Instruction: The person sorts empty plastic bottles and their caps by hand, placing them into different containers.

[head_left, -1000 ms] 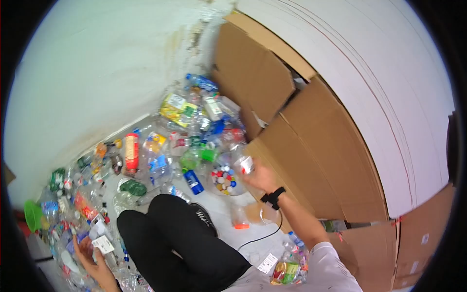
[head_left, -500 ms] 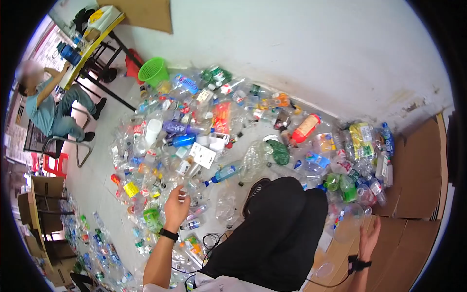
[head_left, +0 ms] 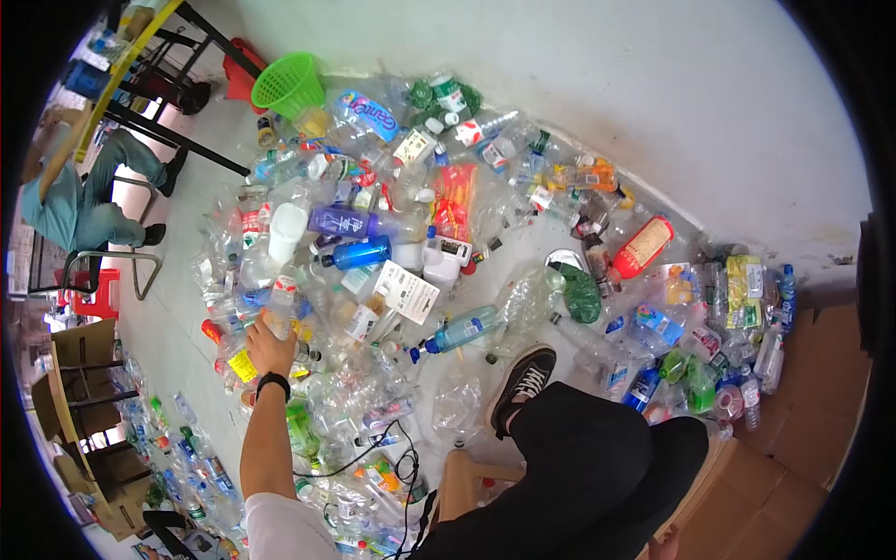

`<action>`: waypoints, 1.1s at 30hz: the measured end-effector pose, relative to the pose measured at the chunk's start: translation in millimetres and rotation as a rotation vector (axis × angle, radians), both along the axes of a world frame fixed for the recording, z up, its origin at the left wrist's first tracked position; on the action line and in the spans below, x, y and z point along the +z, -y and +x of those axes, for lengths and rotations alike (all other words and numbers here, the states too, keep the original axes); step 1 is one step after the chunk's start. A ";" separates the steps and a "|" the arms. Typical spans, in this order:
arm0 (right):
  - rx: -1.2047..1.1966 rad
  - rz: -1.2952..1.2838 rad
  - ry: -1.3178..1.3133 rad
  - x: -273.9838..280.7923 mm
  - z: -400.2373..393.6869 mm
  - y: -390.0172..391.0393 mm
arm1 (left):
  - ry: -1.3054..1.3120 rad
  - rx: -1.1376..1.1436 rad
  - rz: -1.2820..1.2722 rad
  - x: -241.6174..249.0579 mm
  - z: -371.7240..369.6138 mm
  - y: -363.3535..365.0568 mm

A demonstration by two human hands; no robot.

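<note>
My left hand (head_left: pixel 270 352) reaches into the left part of the bottle pile, its fingers closed around the lower end of a clear plastic bottle (head_left: pixel 282 297) with a pale red label. A yellow-labelled bottle (head_left: pixel 242 365) lies just beside that wrist. Only a small part of my right hand (head_left: pixel 665 543) shows at the bottom edge, near the cardboard and my leg; its fingers are hidden. In the middle of the pile lie a blue bottle (head_left: pixel 362 252), a light-blue spray bottle (head_left: pixel 457 330) and a white card (head_left: pixel 407 291).
Plastic bottles cover much of the floor up to the wall. A green basket (head_left: pixel 288 86) stands at the back by a table. Cardboard (head_left: pixel 747 490) lies at the right. A seated person (head_left: pixel 103 201) is at the left. A black cable (head_left: pixel 401 457) hangs near my leg.
My left hand has moved forward and left onto the clear bottle. My right hand has dropped to the bottom edge, and the clear round container near it is out of sight. The view has shifted.
</note>
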State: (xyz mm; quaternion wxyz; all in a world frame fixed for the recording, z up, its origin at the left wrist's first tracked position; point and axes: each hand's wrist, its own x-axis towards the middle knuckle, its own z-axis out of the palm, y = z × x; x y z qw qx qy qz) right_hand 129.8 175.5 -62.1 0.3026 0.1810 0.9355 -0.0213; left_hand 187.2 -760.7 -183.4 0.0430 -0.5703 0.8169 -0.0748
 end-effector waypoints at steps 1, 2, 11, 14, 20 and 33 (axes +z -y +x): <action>-0.027 0.080 0.103 -4.3 4.5 -11.7 | 0.017 -0.006 0.011 -3.3 -3.0 4.3; -0.061 0.157 0.200 -9.3 10.9 -23.1 | 0.050 0.007 0.000 -7.7 -9.5 10.5; -0.357 0.126 0.300 30.9 15.3 26.4 | 0.131 0.115 0.094 -39.2 -16.6 48.8; -0.338 0.088 0.285 28.5 15.5 26.0 | -0.077 0.144 0.109 -43.8 6.4 55.6; -0.292 -0.029 0.170 11.2 22.0 18.4 | -0.761 0.275 0.486 2.5 39.5 19.4; -0.312 -0.306 -0.447 11.9 -31.5 33.0 | -1.460 -0.332 1.549 186.6 -88.4 -151.4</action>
